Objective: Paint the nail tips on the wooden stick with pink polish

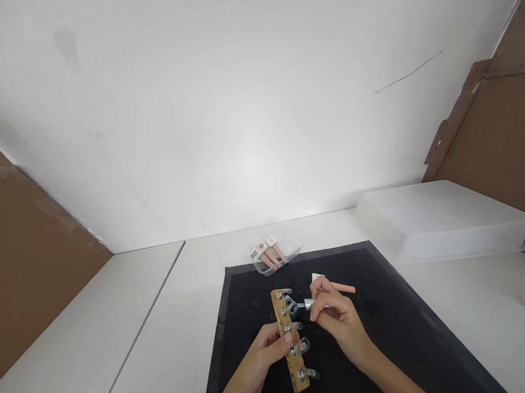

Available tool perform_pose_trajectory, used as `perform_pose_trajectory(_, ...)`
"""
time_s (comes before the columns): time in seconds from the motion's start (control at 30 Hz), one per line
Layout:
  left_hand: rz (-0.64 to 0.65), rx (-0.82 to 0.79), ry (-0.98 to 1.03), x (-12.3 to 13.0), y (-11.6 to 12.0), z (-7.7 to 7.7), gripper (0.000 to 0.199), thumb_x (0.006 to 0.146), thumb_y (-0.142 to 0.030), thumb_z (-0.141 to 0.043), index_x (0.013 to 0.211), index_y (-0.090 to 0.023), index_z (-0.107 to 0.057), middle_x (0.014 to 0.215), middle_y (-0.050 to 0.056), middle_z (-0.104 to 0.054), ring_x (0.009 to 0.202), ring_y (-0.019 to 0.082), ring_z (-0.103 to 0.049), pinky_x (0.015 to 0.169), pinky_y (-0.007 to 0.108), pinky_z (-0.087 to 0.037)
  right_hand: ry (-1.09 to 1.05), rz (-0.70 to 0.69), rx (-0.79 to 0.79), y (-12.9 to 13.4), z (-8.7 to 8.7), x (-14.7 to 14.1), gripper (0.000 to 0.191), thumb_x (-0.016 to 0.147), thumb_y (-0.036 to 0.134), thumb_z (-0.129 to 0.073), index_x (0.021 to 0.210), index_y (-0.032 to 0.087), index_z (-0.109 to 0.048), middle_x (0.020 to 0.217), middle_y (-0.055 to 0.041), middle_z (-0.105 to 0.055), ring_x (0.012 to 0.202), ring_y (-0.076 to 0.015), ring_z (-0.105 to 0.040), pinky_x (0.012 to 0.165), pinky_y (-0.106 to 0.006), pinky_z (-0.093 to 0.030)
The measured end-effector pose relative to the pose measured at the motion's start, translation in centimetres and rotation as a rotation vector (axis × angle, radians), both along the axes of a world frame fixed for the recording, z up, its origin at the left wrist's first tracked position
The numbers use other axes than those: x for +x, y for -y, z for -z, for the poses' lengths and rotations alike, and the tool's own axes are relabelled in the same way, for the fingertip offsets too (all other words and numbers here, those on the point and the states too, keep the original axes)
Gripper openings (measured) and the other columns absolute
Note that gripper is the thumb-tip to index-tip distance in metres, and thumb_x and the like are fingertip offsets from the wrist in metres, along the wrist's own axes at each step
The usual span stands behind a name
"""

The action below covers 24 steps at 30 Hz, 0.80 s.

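**Both hands on the wooden strip and its wing nuts**

Your left hand [263, 353] has its grip closed around a wooden strip [290, 340], holding it roughly upright over the black mat [386, 325]. A row of wing nuts [301, 346] sticks out of the strip's right face. Your right hand [336, 313] pinches a small silvery tool [309, 304], its tip meeting a greenish fitting [291, 305] near the strip's upper end; what the fitting is stays hard to make out at this size. Just behind your right hand, a pink-handled piece [343, 287] lies on the mat. Farther back, at the mat's far edge, a clear tray [293, 254] holds more pink-handled pieces [268, 254]. To the right, on the white bench [154, 321], sits a white box [442, 218].
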State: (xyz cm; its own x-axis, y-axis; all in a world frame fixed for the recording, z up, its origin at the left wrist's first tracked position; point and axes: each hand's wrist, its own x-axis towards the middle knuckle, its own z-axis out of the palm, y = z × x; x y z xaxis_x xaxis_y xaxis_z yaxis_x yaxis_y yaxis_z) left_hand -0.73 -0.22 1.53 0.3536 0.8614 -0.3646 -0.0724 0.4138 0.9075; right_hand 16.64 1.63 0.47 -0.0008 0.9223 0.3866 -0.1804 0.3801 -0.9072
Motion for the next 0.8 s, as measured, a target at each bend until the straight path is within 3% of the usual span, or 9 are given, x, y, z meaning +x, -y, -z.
perform_pose_trajectory(0.8,-0.018,-0.002,0.006,-0.1,-0.06,0.39,0.043,0.057,-0.052,-0.073,0.078,-0.015,-0.067,0.082,0.005,-0.061,0.087,0.024,-0.051,0.084,0.038,-0.034,-0.027,0.077,-0.084,-0.24,0.25,-0.13,0.022,0.068,0.009,-0.057,0.051,0.021,-0.063,0.074,-0.0021,-0.041,0.067,-0.0174,-0.043,0.049,-0.025,-0.03)
